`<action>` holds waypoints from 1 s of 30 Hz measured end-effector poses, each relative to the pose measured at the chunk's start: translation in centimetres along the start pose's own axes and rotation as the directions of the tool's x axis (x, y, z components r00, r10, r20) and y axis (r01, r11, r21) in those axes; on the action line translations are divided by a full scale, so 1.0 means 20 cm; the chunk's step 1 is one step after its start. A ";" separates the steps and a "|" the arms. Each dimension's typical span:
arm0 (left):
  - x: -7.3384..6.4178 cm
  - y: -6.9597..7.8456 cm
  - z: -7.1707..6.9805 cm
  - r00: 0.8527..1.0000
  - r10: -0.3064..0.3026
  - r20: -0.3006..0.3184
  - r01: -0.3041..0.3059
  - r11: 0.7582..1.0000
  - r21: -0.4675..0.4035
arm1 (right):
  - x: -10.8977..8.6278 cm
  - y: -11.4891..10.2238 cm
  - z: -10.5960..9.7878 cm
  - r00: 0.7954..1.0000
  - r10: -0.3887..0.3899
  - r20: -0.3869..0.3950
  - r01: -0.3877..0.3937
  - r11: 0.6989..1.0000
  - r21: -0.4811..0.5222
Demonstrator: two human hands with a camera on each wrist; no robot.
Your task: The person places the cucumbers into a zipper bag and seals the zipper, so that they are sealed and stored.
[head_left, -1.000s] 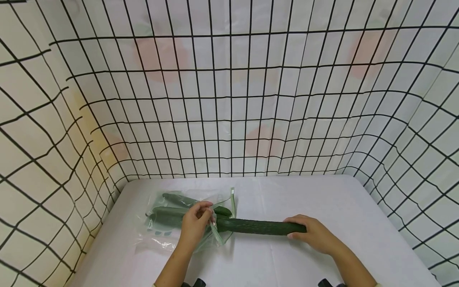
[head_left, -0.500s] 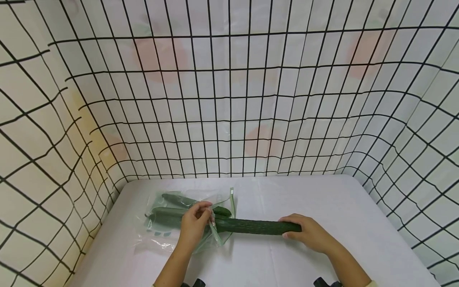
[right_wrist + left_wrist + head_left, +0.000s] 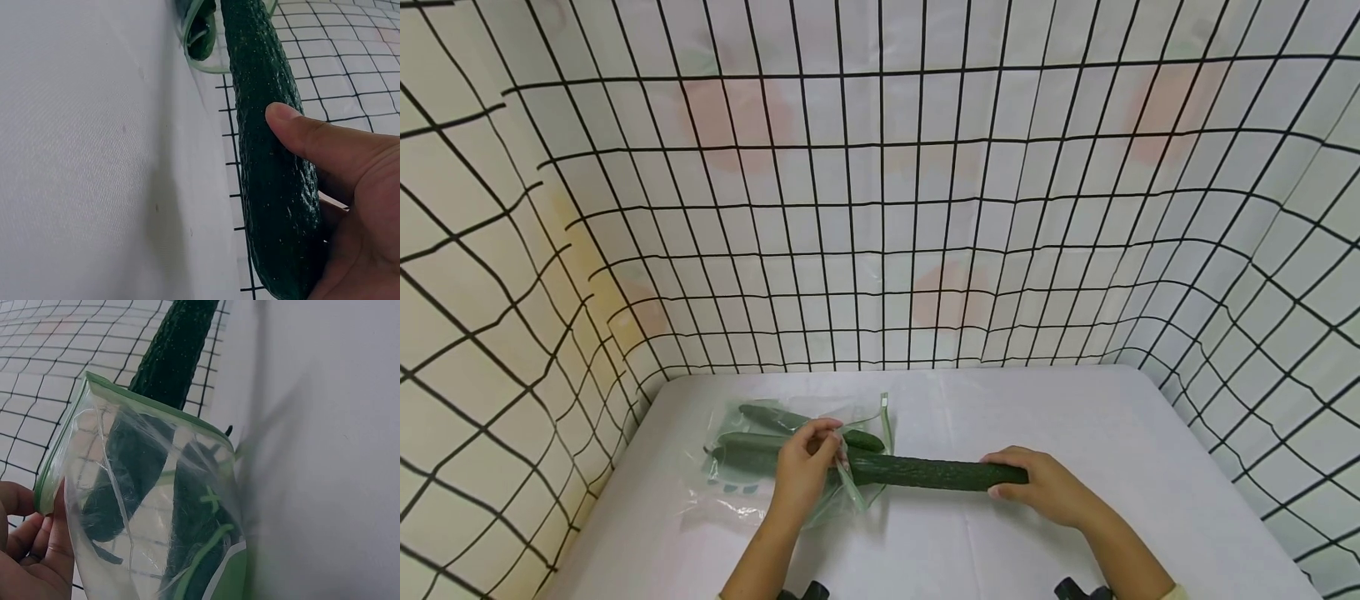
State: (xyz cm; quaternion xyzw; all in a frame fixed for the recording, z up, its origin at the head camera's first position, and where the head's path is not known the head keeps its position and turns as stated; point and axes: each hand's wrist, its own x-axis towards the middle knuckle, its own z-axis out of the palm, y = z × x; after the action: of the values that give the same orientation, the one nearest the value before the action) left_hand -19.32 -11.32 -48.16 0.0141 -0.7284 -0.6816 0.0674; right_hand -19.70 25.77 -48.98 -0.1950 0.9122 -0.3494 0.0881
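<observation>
A long dark green cucumber (image 3: 925,472) lies partly inside a clear zip bag (image 3: 752,500), its other end sticking out to the right through the bag's mouth. My right hand (image 3: 1041,483) grips that outer end; in the right wrist view the thumb presses along the bumpy skin of the cucumber (image 3: 262,125). My left hand (image 3: 805,462) pinches the bag's green-edged rim between thumb and fingers, holding the mouth open. In the left wrist view the green zip edge (image 3: 156,406) runs from the fingers across the cucumber. More cucumbers (image 3: 748,446) show through the plastic.
A white cloth covers the table (image 3: 1037,408). Black wire mesh (image 3: 880,250) stands behind it and along both sides, with a pale printed sheet behind the wires. Dark wrist mounts (image 3: 1078,588) show at the bottom edge.
My right hand has slid a little to the left with the cucumber, pushing it further into the bag. The left hand stays nearly still on the bag's rim.
</observation>
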 end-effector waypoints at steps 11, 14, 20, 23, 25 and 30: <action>-0.01 0.03 0.00 1.000 0.011 -0.001 -0.011 0.999 -0.038 | 0.02 -0.02 0.01 0.999 -0.030 0.014 0.030 0.998 -0.047; -0.01 0.03 0.01 1.000 0.014 -0.002 -0.014 0.999 -0.036 | 0.04 -0.03 0.03 0.999 -0.030 0.016 0.031 0.998 -0.046; -0.02 0.04 0.00 1.000 0.029 -0.011 -0.029 0.999 -0.023 | 0.07 -0.05 0.06 0.998 -0.058 0.020 0.059 0.998 -0.035; -0.02 0.04 0.00 0.999 0.032 -0.015 -0.032 0.999 -0.021 | 0.09 -0.07 0.06 0.998 -0.062 0.025 0.062 0.998 -0.029; -0.02 0.04 0.00 0.999 0.036 -0.019 -0.036 0.999 -0.021 | 0.09 -0.09 0.06 0.998 -0.061 0.030 0.061 0.998 -0.025; -0.02 0.05 -0.01 0.999 0.034 -0.028 -0.034 0.999 -0.021 | 0.11 -0.11 0.06 0.997 -0.054 0.052 0.055 0.998 -0.010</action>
State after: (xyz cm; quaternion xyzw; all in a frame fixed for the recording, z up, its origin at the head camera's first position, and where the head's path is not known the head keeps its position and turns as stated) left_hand -18.89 -11.36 -47.20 0.0103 -0.7200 -0.6881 0.0892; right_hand -20.64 22.68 -48.56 -0.2293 0.9060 -0.3412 0.1011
